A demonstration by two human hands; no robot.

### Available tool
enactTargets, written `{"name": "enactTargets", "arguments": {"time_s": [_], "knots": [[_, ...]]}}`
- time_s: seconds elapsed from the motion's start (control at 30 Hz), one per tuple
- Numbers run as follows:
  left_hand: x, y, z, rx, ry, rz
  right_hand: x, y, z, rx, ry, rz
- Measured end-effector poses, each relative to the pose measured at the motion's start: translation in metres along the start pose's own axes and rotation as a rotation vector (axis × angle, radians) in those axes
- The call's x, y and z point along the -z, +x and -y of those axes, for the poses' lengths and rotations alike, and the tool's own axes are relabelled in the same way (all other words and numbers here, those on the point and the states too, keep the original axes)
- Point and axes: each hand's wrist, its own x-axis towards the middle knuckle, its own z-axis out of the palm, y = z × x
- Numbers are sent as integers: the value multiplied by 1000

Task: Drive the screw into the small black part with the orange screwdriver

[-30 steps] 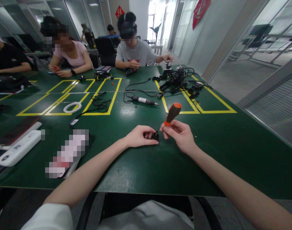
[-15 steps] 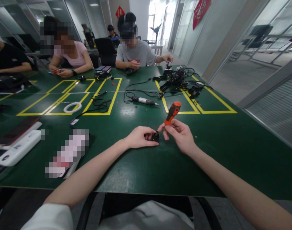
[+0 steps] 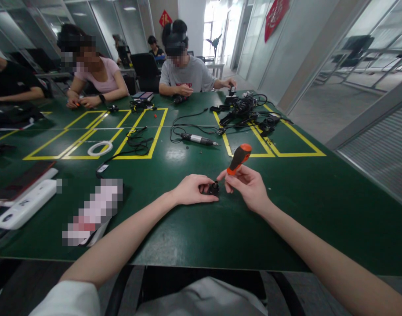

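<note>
Green table (image 3: 187, 237) bears tangled cables (image 3: 246, 105) beyond the held screwdriver (image 3: 239, 159).

The indoor light is soft and rather dim, brightest at a washed-out window (image 3: 208, 28) at the far end of the room. A small ceiling light (image 3: 129, 8) glows at upper left. The dark green counter (image 3: 319, 210) shows two hazy patches of glare, one near its middle and one by the near edge, and darkens toward the right. The wide lens makes the glass partition (image 3: 385, 114) at right lean steeply. The background is soft, and mosaic blocks hide co-workers' heads and a pink object (image 3: 100, 204). The orange-and-black screwdriver handle (image 3: 239, 159) is fairly clear; fine detail on the small black part (image 3: 214, 188) is lost.
</note>
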Motion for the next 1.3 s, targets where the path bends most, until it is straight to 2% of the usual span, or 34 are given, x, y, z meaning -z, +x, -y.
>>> {"name": "enactTargets", "arguments": {"time_s": [0.17,0.43,0.63,0.77,1.0,1.3], "knots": [[-1,0,1,-3,24,1,0,1,0,13,16,16],[-1,1,0,-6,43,-4,0,-1,-5,51,155,113],[-1,1,0,-6,38,5,-1,-1,-6,40,36,17],[-1,1,2,-13,37,11,1,0,-4,55,-20,14],[-1,0,3,-36,28,11,-1,1,-3,54,46,50],[1,2,2,-9,-38,29,0,3,-3,66,52,-93]]}}
